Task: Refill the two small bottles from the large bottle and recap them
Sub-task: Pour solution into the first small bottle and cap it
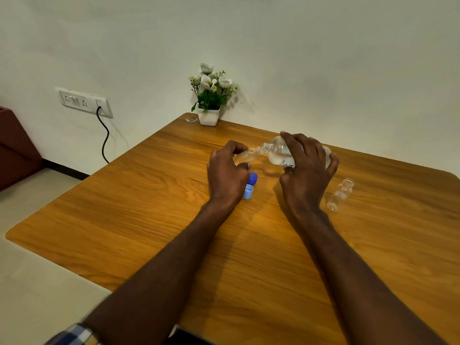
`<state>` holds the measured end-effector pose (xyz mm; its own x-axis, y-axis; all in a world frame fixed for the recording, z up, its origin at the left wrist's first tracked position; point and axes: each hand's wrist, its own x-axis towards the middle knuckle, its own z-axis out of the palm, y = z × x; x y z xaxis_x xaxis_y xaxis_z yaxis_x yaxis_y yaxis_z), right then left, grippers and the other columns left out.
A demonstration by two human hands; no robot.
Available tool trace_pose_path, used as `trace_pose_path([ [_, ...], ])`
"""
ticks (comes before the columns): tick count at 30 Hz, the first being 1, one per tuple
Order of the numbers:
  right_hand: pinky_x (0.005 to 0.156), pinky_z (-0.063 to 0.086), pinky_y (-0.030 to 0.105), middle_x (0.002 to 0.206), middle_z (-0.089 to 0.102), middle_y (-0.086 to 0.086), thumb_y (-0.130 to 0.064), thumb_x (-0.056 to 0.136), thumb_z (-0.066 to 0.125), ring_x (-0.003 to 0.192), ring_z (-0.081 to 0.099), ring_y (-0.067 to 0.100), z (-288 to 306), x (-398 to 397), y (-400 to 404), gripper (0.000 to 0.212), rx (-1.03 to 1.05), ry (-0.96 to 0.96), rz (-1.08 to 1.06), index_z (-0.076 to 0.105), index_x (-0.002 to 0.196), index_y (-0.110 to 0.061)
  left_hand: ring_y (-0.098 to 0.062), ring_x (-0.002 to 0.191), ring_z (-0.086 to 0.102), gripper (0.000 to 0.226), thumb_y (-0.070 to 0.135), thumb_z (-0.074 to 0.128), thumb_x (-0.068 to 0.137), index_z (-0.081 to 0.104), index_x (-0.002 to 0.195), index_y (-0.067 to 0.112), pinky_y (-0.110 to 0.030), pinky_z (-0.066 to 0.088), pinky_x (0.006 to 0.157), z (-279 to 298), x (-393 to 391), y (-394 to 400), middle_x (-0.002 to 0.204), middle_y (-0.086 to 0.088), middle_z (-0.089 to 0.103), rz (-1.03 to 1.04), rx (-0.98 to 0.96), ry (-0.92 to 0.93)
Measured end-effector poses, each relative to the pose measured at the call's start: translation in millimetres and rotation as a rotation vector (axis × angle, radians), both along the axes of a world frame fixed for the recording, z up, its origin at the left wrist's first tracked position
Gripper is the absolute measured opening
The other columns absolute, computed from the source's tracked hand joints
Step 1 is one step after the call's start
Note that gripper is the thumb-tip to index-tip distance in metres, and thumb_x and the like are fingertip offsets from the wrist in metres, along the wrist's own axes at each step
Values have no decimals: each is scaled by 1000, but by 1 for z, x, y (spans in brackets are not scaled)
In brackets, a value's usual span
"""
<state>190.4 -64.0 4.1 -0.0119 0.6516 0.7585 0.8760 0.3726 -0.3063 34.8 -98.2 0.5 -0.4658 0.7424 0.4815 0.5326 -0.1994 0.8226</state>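
My right hand (307, 170) grips the large clear bottle (281, 151), tipped on its side with its open neck pointing left. The neck meets the mouth of a small clear bottle (245, 155) that my left hand (227, 170) holds, fingers curled round it. Clear liquid lies in the large bottle's lower side. A second small bottle (339, 194) stands uncapped on the wooden table (149, 207), to the right of my right hand. A dark blue cap (253, 177) and a light blue cap (248, 191) lie on the table just right of my left hand.
A white pot of artificial flowers (210, 100) stands at the table's far edge against the wall, with a small wrapper (191, 120) beside it. A wall socket with a black cable (103, 135) is at the left. The table's left edge runs diagonally.
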Motion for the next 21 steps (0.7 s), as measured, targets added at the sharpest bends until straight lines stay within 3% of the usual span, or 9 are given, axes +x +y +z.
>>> trace_pose_path([
  [12,119,22,60,147,55,-4,1,70,80,142,45,23,1,0,-1,94,1,-18,-7,50,149,-38,-13,106,62,34,9,84,80,70,108,22,-38,53,91,0,0,1,108,9,71,-5,-2,-15],
  [19,115,28,58,149,55,-2,-7,73,85,140,48,25,0,-4,-2,92,-22,11,-5,47,152,-35,-3,96,60,30,13,84,82,71,109,19,-20,47,81,2,1,-1,102,13,71,-33,4,-55],
  [21,111,32,55,149,55,-3,-14,75,85,138,49,24,0,-4,-2,91,-34,32,0,44,154,-34,-4,93,62,30,14,84,83,70,109,20,-22,51,79,2,2,-1,101,14,71,-51,14,-74],
])
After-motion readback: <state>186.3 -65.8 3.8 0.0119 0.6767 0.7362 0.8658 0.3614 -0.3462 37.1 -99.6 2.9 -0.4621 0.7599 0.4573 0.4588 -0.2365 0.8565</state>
